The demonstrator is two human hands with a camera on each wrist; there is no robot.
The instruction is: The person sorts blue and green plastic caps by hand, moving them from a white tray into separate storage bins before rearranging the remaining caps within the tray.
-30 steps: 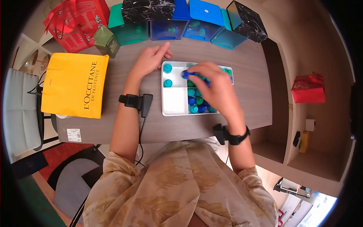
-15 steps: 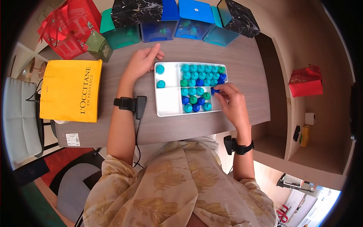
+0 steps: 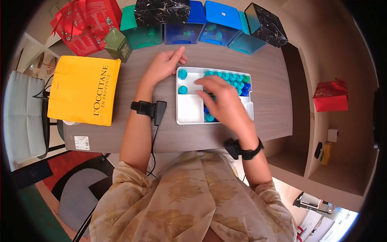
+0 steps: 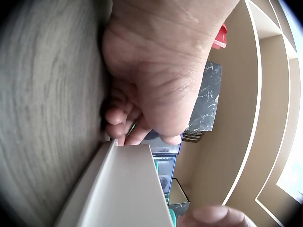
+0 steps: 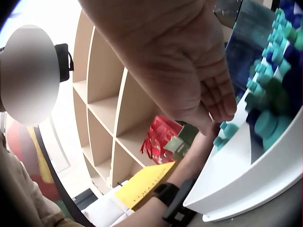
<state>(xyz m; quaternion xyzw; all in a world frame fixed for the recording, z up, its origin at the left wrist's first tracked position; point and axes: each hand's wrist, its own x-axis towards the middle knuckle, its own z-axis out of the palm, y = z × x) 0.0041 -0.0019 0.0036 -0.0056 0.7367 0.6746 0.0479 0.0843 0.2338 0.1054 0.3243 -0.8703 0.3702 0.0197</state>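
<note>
A white divided tray [image 3: 190, 109] lies on the table. Its back left compartment holds two teal bottle-shaped pieces [image 3: 182, 74] with knobbed tops. Rows of similar teal, green and blue pieces [image 3: 233, 77] stand in the larger back compartment. My right hand [image 3: 225, 99] hovers over the tray's middle, thumb and fingers apart and nothing between them, fingertips toward the two teal pieces. It hides most of the pieces in the front compartment. My left hand [image 3: 165, 64] rests on the table with loosely bent fingers at the tray's back left corner, as the left wrist view also shows.
Blue and green bins [image 3: 183, 33] and black marbled boxes [image 3: 267, 25] line the table's back. A yellow bag [image 3: 82, 90], a red gift bag [image 3: 86, 30] and a small green box [image 3: 117, 45] stand at left. Shelving [image 3: 338, 161] is at right.
My right hand carried a blue piece rightward, pinching it at the tray's front right compartment half a second ago. It has let go and swung back left. The left hand stays put; the head view shifts.
</note>
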